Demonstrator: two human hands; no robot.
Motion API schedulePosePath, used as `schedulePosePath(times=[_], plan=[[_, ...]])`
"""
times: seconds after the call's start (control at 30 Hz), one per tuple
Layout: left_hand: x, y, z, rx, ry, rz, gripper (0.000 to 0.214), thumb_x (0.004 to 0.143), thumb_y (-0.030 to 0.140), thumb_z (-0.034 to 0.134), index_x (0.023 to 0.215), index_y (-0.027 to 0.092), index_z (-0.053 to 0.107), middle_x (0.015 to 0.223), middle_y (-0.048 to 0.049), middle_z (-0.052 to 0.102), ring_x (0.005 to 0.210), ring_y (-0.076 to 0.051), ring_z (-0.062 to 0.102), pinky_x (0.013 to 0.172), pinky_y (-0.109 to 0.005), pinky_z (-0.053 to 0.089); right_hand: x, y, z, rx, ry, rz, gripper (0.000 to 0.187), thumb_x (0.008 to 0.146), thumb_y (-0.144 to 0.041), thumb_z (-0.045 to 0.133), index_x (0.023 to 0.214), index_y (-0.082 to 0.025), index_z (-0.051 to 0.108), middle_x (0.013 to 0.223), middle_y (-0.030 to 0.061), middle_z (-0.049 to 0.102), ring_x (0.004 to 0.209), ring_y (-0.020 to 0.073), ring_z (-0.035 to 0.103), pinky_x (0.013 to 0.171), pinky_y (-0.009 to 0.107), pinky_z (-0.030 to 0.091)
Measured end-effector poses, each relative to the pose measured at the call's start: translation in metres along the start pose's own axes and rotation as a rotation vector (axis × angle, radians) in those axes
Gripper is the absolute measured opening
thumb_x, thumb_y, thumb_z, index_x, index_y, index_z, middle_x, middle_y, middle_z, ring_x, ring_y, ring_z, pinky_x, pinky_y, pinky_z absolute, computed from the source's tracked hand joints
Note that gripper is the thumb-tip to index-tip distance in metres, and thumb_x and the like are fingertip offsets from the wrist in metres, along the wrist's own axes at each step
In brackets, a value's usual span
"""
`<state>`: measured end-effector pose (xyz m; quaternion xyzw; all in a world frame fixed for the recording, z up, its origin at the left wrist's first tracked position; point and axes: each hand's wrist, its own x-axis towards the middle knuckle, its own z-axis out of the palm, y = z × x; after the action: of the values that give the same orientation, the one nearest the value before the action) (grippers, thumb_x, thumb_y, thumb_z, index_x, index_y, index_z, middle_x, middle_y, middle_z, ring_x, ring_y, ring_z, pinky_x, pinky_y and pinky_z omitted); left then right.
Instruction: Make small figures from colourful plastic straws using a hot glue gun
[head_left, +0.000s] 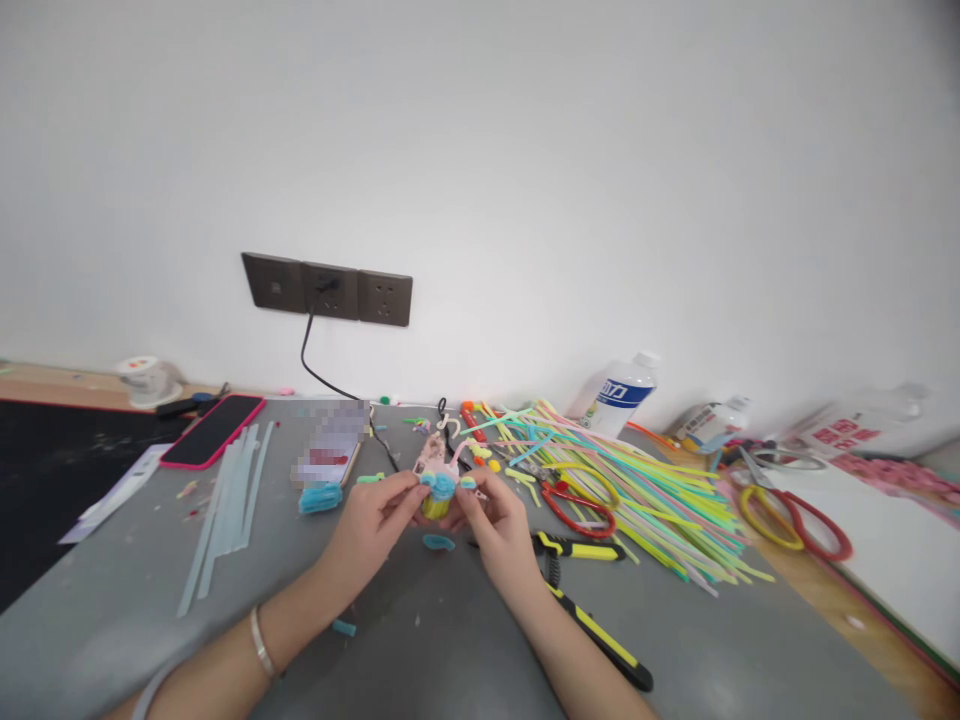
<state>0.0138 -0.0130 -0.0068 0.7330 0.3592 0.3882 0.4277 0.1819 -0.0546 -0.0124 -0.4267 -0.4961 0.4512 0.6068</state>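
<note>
Between my two hands is a small fuzzy pipe-cleaner figure [442,488], blue on top and yellow below. My left hand [379,515] pinches its left side with thumb and forefinger. From the other side, the fingertips of my right hand [495,520] close on its right side, by a small blue-and-yellow tip. Just behind it lies a pink fuzzy piece [435,452], partly covered by the figure. A blue fuzzy loop [439,542] lies on the grey mat below the hands, and a blue fuzzy bundle [321,498] is left of them.
Pliers [592,620] with yellow-black handles lie right of my right hand. Red-yellow scissors [577,510] rest by a heap of pastel pipe cleaners [660,500]. Glue sticks [229,500], a pink-edged phone [214,430] and another phone [330,450] are left. A bottle [619,395] stands by the wall.
</note>
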Motion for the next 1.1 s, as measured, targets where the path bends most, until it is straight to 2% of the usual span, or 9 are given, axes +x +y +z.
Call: schedulePosePath(times=[0.33,0.7,1.1], plan=[[-0.0001,0.0064,0.0006,-0.046,0.007,-0.014,0.033,0.094,0.041,0.050,0.071,0.018,0.055,0.061,0.0017,0.058,0.061,-0.016,0.066,0.060,-0.022,0.054,-0.0003,-0.0010,-0.0003,-0.015,0.009,0.005,0.032,0.086,-0.050,0.065,0.079,-0.022,0.052,0.059,-0.0035,0.064,0.047,0.0135,0.062,0.050,0.024,0.053],[-0.0007,0.0040,0.0004,-0.031,0.010,-0.022,0.033,0.093,0.042,0.050,0.071,0.018,0.056,0.061,0.0015,0.060,0.061,-0.016,0.065,0.060,-0.023,0.053,0.0005,-0.0023,0.0009,-0.010,0.011,0.003,0.035,0.085,-0.053,0.066,0.078,-0.022,0.051,0.059,-0.0041,0.062,0.046,0.0130,0.061,0.050,0.024,0.052],[-0.0001,0.0064,0.0005,0.037,0.035,0.003,0.036,0.093,0.043,0.050,0.067,0.018,0.056,0.056,0.0021,0.056,0.055,-0.015,0.058,0.055,-0.022,0.047,0.0005,-0.0013,-0.0001,-0.021,0.016,0.019,0.036,0.083,-0.054,0.067,0.079,-0.023,0.050,0.058,-0.0043,0.063,0.045,0.0137,0.061,0.049,0.025,0.052]])
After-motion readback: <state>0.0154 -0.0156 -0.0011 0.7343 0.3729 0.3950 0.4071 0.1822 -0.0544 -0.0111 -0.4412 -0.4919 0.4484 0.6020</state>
